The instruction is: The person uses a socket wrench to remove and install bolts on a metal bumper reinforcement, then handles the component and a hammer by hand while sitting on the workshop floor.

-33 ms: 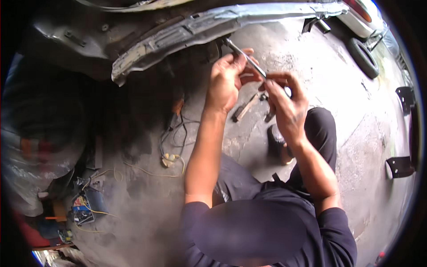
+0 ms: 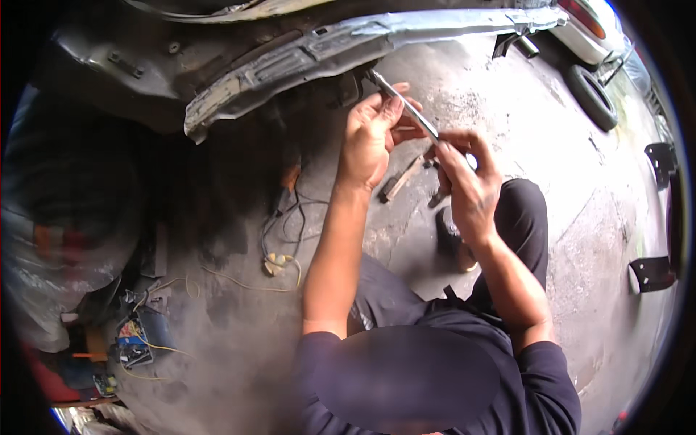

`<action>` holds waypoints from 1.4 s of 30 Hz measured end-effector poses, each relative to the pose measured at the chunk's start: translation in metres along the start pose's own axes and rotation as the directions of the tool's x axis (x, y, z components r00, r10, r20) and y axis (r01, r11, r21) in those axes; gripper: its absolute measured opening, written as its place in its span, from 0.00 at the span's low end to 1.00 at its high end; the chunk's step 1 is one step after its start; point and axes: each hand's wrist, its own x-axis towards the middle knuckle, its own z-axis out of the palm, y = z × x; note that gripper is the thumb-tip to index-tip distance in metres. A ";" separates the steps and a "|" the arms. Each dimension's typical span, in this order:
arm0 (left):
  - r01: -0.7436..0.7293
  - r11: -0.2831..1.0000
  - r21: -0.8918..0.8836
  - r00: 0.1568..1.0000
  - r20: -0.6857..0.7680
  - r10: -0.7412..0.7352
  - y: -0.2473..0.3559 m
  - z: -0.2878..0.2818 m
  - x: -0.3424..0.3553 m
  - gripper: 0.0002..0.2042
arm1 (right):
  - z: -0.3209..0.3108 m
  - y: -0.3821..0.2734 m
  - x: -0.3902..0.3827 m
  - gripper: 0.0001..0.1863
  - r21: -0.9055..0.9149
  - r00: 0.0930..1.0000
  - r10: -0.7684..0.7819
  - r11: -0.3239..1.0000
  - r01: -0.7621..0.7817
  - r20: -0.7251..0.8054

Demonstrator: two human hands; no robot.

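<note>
Both hands grasp one thin metal rod (image 2: pixel 402 101): the left hand (image 2: pixel 370 138) near its upper end under the car bumper (image 2: pixel 348 43), the right hand (image 2: pixel 464 181) at its lower end.

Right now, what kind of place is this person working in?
Probably a car repair yard or garage. A grey car bumper hangs over a stained concrete floor, a loose tyre lies nearby, and both hands hold a thin metal tool.

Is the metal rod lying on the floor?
No: both hands, left and right, hold the rod up in the air below the car bumper.
</note>
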 end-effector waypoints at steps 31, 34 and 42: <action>-0.273 0.951 0.146 0.866 -0.394 0.309 0.060 -0.036 -0.114 0.19 | 0.055 -0.009 -0.038 0.30 0.129 0.692 0.240 0.890 -0.436 0.681; -0.280 0.941 0.192 0.837 -0.432 0.337 0.076 -0.046 -0.107 0.18 | 0.076 -0.014 -0.028 0.27 0.101 0.692 0.232 0.909 -0.405 0.684; -0.280 0.935 0.218 0.835 -0.426 0.349 0.116 -0.074 -0.074 0.08 | 0.132 -0.017 -0.012 0.24 0.261 0.779 0.063 0.923 -0.284 0.624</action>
